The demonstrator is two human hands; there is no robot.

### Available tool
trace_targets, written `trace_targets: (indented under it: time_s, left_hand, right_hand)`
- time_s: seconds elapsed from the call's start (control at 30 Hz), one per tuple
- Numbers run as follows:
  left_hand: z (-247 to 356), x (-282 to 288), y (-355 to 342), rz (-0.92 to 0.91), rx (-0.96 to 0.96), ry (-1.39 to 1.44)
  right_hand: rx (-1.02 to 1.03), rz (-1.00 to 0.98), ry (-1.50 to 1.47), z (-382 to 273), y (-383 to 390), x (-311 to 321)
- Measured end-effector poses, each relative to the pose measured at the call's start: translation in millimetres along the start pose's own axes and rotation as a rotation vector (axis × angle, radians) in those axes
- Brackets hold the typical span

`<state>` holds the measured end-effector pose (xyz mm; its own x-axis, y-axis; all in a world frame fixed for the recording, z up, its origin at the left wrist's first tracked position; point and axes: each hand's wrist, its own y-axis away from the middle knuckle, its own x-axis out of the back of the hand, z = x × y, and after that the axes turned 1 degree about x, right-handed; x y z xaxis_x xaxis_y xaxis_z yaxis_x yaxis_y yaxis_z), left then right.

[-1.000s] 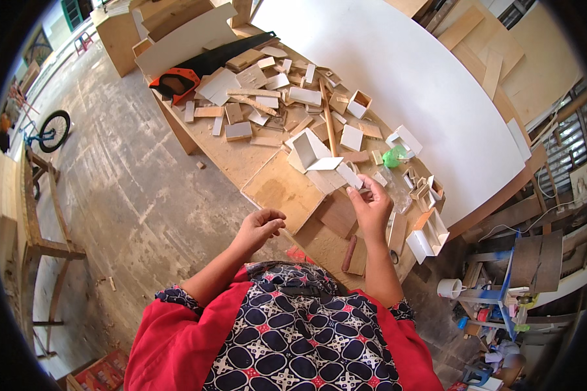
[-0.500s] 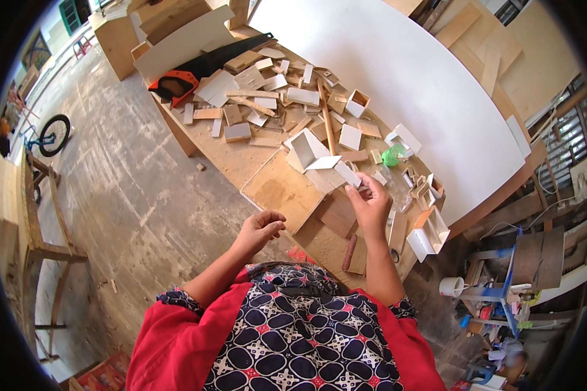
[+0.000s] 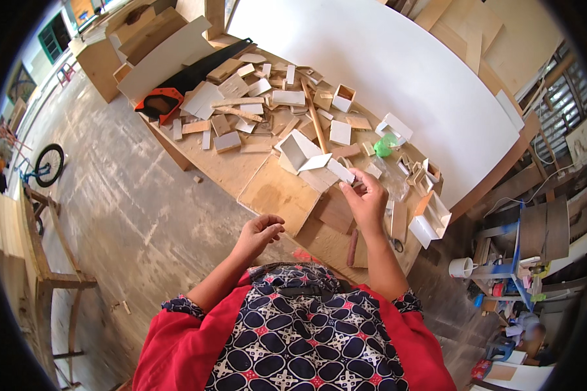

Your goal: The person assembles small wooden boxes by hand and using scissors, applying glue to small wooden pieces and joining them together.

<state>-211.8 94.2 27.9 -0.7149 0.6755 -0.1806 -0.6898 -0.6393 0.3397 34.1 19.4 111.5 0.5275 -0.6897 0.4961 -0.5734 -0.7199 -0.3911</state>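
My right hand (image 3: 366, 197) pinches a small white wood piece (image 3: 340, 171) between thumb and fingers, above the cluttered workbench. Just beyond it, several white panels joined at angles (image 3: 300, 153) rest at the far edge of a square plywood board (image 3: 275, 189). My left hand (image 3: 259, 236) hovers in front of that board's near edge, its fingers curled together and nothing visible in them. Below my right hand, a brown wooden board (image 3: 334, 214) and a dark reddish handle-like stick (image 3: 353, 247) lie on the bench. A pair of scissors (image 3: 396, 245) shows beside my right forearm.
Wood offcuts (image 3: 241, 107) are heaped across the bench, with an orange-handled handsaw (image 3: 160, 103) at the far left. A green plastic object (image 3: 385, 145) and an open white box (image 3: 430, 218) are on the right. A large white panel (image 3: 398, 85) stretches along the back.
The view has shifted slightly, so the bench appears a little further left and up. My right hand keeps its hold on the white wood piece; the left stays curled in about the same place.
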Motion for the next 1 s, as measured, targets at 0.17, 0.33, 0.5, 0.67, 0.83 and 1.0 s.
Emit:
trace_targets:
  time_s: [0.17, 0.33, 0.5, 0.67, 0.83, 1.0]
  left_hand:
    - [3, 7, -4, -0.035, 0.005, -0.021]
    - [4, 18, -6, -0.094, -0.009, -0.031]
    - [16, 26, -5, -0.269, 0.037, -0.007]
    - [20, 24, -8, -0.477, 0.081, -0.091]
    - [10, 38, -10, -0.544, 0.159, -0.167]
    - [4, 44, -10, -0.589, 0.084, -0.309]
  right_hand:
    - [-0.027, 0.033, -0.006, 0, 2, -2]
    - [-0.129, 0.121, -0.162, 22, 19, 1]
    - [-0.229, -0.14, -0.244, -7, 71, -3]
    - [-0.146, -0.259, -0.163, -22, 119, -42]
    - [-0.282, -0.222, -0.2, -35, 145, -63]
    - [-0.465, -0.188, -0.326, -35, 162, -84]
